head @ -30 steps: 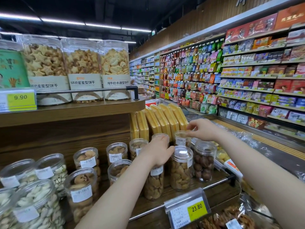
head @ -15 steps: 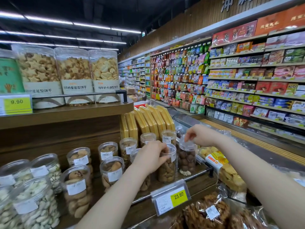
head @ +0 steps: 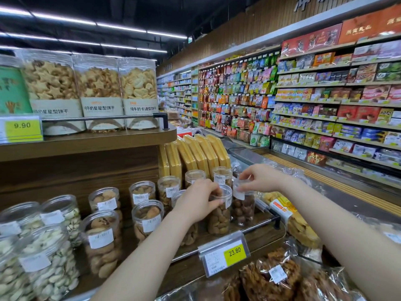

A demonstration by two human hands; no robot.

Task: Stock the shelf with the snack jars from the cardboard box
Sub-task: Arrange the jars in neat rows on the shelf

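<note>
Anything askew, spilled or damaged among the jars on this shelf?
Nothing stands out. The jars on the lower shelf stand upright with lids on, nothing spilled. The left hand grips one jar at its top; the right hand holds the lid of the dark-nut jar beside it.

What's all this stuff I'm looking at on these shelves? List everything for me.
Small snack jars: about a dozen, clear with brown or pale contents, lower shelf.
Large biscuit jars: three, clear with white labels, upper shelf.
Yellow flat packs: several, leaning behind the small jars.
Price tags: two, yellow, 23.80 on the lower rail and 9.90 on the upper left.
Bagged snacks: several, brown, bottom right.
Wall shelves: many colourful packets, right.
Left hand: grips a nut jar's rim.
Right hand: pinches the lid of the dark-nut jar.
</note>
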